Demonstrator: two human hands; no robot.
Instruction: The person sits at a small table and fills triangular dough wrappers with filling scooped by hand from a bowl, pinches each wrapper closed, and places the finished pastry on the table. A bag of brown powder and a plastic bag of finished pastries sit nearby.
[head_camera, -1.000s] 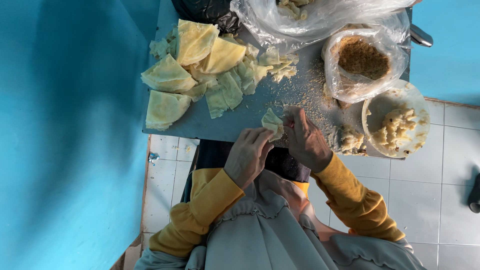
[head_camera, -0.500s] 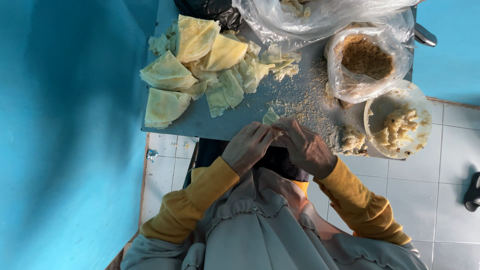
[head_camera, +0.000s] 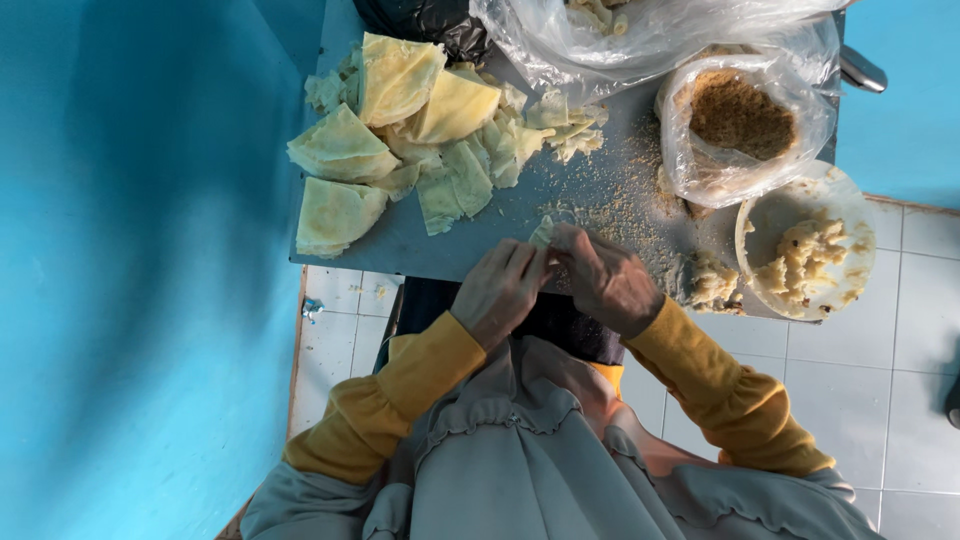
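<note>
Grey metal table (head_camera: 480, 250): crumbs scattered over its surface beyond the fingers. Heap of pale yellow folded dough sheets (head_camera: 400, 130) lies well past the fingertips, toward the left hand's side. Clear plastic bag of brown crumbs (head_camera: 740, 120) sits beyond the right hand; round white bowl of pale filling (head_camera: 805, 250) stands to the outer side of that hand. Both forearms in mustard sleeves angle inward, wrists bent, hands meeting at the table's near edge. Left hand (head_camera: 497, 290) and right hand (head_camera: 607, 280): fingers curled narrow, tips pinching together the small pale dough piece (head_camera: 542, 232), which shows just above the fingertips, held between both hands
</note>
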